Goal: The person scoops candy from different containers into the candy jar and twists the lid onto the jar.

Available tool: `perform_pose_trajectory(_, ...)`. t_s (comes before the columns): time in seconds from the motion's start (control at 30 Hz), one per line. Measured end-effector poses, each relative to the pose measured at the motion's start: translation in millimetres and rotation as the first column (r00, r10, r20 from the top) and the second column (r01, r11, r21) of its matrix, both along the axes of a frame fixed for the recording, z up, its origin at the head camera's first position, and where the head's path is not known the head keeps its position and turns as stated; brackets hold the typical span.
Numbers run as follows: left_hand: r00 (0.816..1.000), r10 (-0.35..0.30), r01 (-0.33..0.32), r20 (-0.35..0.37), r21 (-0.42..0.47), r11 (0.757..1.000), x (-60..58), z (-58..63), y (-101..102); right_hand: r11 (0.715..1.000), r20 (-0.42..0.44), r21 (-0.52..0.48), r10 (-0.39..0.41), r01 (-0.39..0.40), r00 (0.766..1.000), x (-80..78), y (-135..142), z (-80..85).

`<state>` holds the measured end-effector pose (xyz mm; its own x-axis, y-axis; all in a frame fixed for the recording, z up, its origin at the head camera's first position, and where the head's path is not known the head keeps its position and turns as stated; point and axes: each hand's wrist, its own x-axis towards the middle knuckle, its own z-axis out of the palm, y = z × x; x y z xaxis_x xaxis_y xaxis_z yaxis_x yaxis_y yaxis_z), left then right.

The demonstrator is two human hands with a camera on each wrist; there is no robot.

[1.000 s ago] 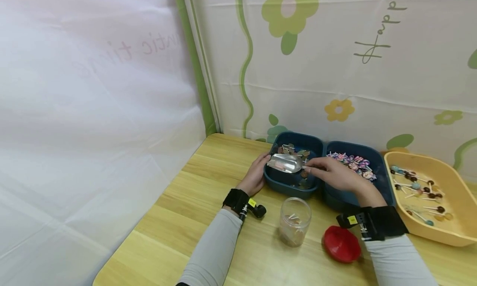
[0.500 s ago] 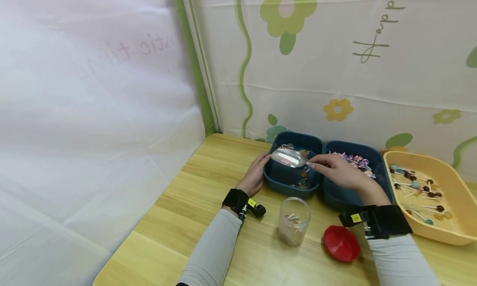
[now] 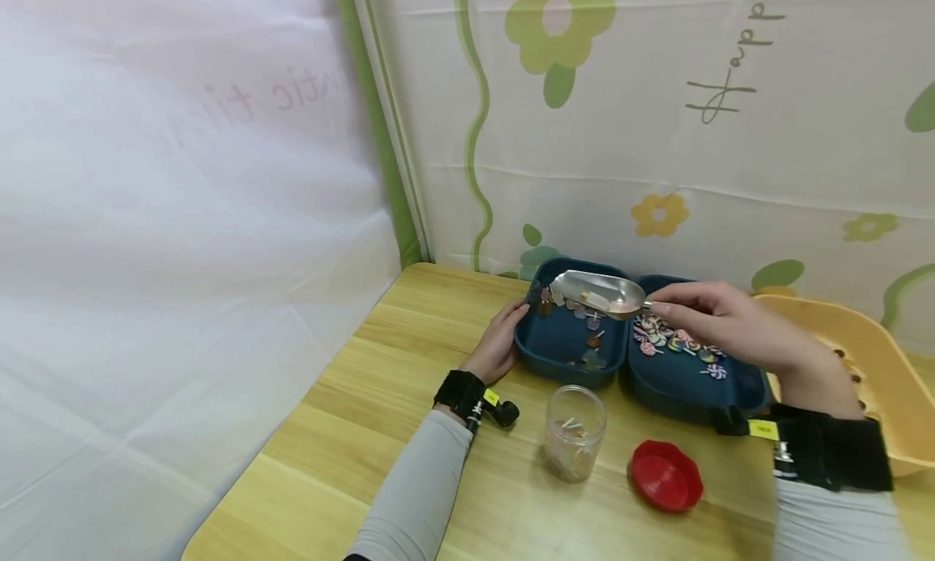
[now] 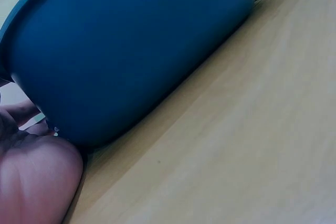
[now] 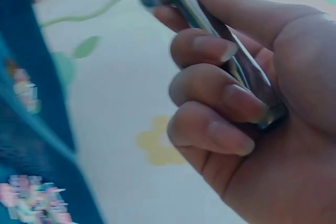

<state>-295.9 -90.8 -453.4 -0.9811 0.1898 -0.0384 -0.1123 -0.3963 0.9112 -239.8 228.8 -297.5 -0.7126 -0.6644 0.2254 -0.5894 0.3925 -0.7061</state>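
My right hand point(image 3: 730, 325) grips the handle of a metal scoop point(image 3: 597, 291), its fingers curled round it in the right wrist view. A few pale, pinkish pieces lie in the scoop, which is held above the inner rims of two dark blue bins. My left hand point(image 3: 497, 346) holds the left side of the left blue bin point(image 3: 566, 370) at its rim and wall. Small brown and clear lollipop-like pieces point(image 3: 593, 340) lie in this bin. In front stands a lidless clear jar point(image 3: 575, 435) with similar pieces and white sticks at its bottom.
The right blue bin point(image 3: 694, 390) holds several colourful swirled mini lollipops point(image 3: 657, 334). A yellow bin point(image 3: 894, 366) stands at the far right, partly behind my right arm. A red lid point(image 3: 666, 476) lies beside the jar. A patterned curtain point(image 3: 584, 163) hangs behind the table.
My right hand has lifted the scoop and moved it to the right, from over the left bin to where the two bins meet. My left hand has stayed at the left bin.
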Motion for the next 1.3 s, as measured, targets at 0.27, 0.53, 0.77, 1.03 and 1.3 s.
perform_pose_trajectory(0.27, 1.0, -0.024, 0.024, -0.009, 0.036, 0.999, -4.0, -3.5, -1, 0.976, -0.123, 0.106, -0.177, 0.19, 0.977, 41.0, 35, 28.0)
perform_pose_trajectory(0.53, 1.0, 0.0, 0.0, -0.008, 0.01, 1.0, -3.8, 5.3, -4, 0.959, -0.216, 0.215, -0.136, 0.182, 0.967, 73.9, 45, 33.1)
perform_pose_trajectory(0.77, 1.0, 0.012, -0.012, 0.009, -0.009, 1.0, 0.0, 7.2, -6, 0.907, -0.188, 0.399, -0.062, 0.133, 0.98, 79.1, 35, 35.9)
perform_pose_trajectory(1.03, 1.0, 0.021, -0.021, 0.004, 0.014, 1.0, -0.4, 8.2, -5, 0.898, -0.26, 0.378, -0.132, 0.226, 0.957, 82.0, 36, 34.2)
perform_pose_trajectory(1.3, 1.0, 0.014, -0.014, 0.003, 0.012, 1.0, 0.5, 6.8, -5, 0.851, -0.291, 0.405, -0.227, 0.335, 0.929, 73.9, 24, 40.5)
